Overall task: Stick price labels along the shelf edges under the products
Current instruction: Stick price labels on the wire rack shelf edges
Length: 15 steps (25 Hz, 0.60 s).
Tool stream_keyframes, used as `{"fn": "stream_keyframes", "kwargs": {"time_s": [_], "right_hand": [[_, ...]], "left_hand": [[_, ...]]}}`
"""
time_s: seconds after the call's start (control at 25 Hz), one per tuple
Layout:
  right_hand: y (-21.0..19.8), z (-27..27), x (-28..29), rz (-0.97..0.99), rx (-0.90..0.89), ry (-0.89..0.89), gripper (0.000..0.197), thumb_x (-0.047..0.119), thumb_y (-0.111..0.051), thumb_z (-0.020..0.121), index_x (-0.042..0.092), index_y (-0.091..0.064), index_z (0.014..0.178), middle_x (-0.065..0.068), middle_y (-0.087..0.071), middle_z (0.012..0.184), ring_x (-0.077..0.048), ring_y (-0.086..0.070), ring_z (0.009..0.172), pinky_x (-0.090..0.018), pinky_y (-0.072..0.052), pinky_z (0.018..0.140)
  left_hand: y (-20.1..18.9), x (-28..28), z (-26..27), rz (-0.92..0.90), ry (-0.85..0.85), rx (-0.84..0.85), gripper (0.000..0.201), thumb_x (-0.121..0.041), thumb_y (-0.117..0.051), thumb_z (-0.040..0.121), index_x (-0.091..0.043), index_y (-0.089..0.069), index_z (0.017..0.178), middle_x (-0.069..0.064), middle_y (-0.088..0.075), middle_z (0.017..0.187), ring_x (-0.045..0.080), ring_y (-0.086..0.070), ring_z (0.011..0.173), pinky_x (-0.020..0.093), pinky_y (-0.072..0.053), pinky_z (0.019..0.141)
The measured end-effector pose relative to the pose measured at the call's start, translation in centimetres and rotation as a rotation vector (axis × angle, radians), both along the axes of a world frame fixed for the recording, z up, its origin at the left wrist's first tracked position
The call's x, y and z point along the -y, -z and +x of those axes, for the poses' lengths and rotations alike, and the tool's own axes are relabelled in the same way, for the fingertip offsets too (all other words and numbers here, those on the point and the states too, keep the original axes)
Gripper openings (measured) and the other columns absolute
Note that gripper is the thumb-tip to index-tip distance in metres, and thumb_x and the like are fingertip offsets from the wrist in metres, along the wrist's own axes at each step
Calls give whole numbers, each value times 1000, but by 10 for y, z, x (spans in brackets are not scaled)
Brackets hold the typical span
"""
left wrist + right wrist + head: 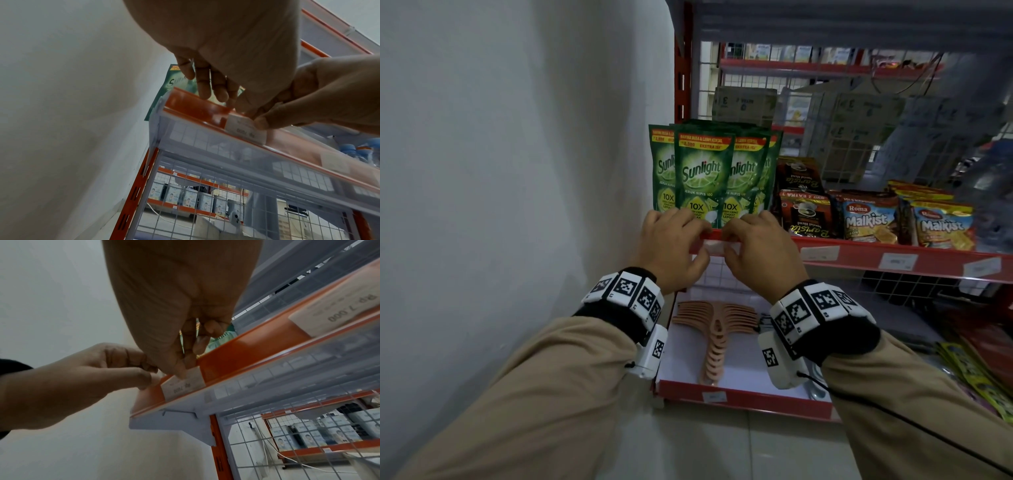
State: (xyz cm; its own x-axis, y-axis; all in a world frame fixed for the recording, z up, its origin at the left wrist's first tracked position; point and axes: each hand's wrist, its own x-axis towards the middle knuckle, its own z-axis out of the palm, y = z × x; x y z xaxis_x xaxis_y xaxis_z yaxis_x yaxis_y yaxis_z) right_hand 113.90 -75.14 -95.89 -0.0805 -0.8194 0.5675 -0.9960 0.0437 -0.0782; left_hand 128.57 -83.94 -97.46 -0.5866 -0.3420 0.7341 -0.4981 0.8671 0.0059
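A white price label (717, 247) lies on the red shelf edge (859, 255), under the green Sunlight pouches (703, 174). My left hand (703, 246) is at the label's left end and my right hand (727, 245) at its right end. In the right wrist view my right hand (186, 368) has its thumb down on the label (185, 387), with fingers curled over the rail's top. The left hand (152, 379) pinches at the label's left end. In the left wrist view my left hand (232, 104) reaches over the rail, beside the label (244, 129).
Other white labels (819, 253) (898, 261) sit further right on the same edge, under coffee packs (804, 212) and Malkist packs (869, 219). A lower shelf holds pink plastic pieces (717, 329). A white wall (517, 171) stands close on the left. Wire mesh backs the shelves.
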Motion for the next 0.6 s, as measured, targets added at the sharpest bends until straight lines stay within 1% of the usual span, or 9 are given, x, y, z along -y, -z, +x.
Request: {"fn": "stream_keyframes", "kwargs": {"time_s": [0.08, 0.16, 0.24, 0.28, 0.36, 0.44, 0.52, 0.6], "right_hand": [[-2, 1, -1, 51, 8, 1, 26, 26, -59, 84, 16, -59, 109, -5, -61, 104, -26, -45, 103, -38, -44, 81], [-5, 2, 1, 122, -11, 19, 29, 31, -60, 84, 17, -60, 110, -7, -58, 106, -28, -45, 106, -39, -44, 83], [-9, 2, 5, 166, 17, 26, 29, 37, -61, 85, 18, -63, 106, -8, -55, 105, -28, -47, 105, -39, -45, 84], [-12, 1, 6, 163, 76, 17, 26, 37, -63, 85, 18, -65, 102, -8, -53, 104, -27, -48, 102, -37, -45, 82], [-18, -4, 6, 97, 271, -30, 17, 34, -67, 84, 18, -66, 92, -5, -54, 97, -22, -53, 89, -31, -42, 73], [-21, -11, 4, -31, 499, -88, 14, 30, -70, 84, 17, -68, 86, -1, -63, 84, -17, -59, 76, -29, -45, 67], [-21, -14, 1, -149, 772, -151, 11, 20, -72, 83, 10, -68, 86, -5, -68, 79, -18, -65, 74, -31, -52, 66], [-18, -11, -2, -194, 1028, -224, 12, 9, -74, 81, 4, -65, 88, -11, -69, 78, -19, -66, 69, -27, -52, 60]], "left_hand": [[-1, 0, 1, 10, 20, 16, 33, -32, -55, 77, -15, -65, 103, 2, -58, 93, 23, -53, 89, 29, -26, 76], [0, 1, 2, 40, 46, 25, 33, -32, -56, 76, -14, -63, 103, 2, -57, 96, 24, -52, 91, 32, -30, 77], [1, 2, 1, 67, 66, 28, 34, -32, -56, 77, -14, -63, 104, 2, -57, 97, 24, -52, 92, 33, -33, 79], [1, 3, 0, 81, 72, 22, 34, -33, -56, 77, -14, -63, 104, 1, -57, 96, 23, -52, 92, 33, -34, 79], [1, 3, -2, 137, 83, -34, 32, -37, -57, 80, -17, -61, 105, -5, -56, 92, 20, -52, 89, 34, -36, 80], [1, 3, -3, 215, 103, -135, 28, -40, -57, 85, -20, -59, 104, -10, -55, 83, 15, -52, 82, 36, -41, 80], [1, 4, -5, 273, 127, -214, 27, -42, -53, 90, -21, -60, 105, -10, -56, 80, 13, -51, 79, 39, -45, 78], [0, 3, -9, 292, 110, -211, 36, -49, -41, 94, -21, -61, 106, -8, -59, 86, 14, -51, 84, 40, -44, 80]]}}
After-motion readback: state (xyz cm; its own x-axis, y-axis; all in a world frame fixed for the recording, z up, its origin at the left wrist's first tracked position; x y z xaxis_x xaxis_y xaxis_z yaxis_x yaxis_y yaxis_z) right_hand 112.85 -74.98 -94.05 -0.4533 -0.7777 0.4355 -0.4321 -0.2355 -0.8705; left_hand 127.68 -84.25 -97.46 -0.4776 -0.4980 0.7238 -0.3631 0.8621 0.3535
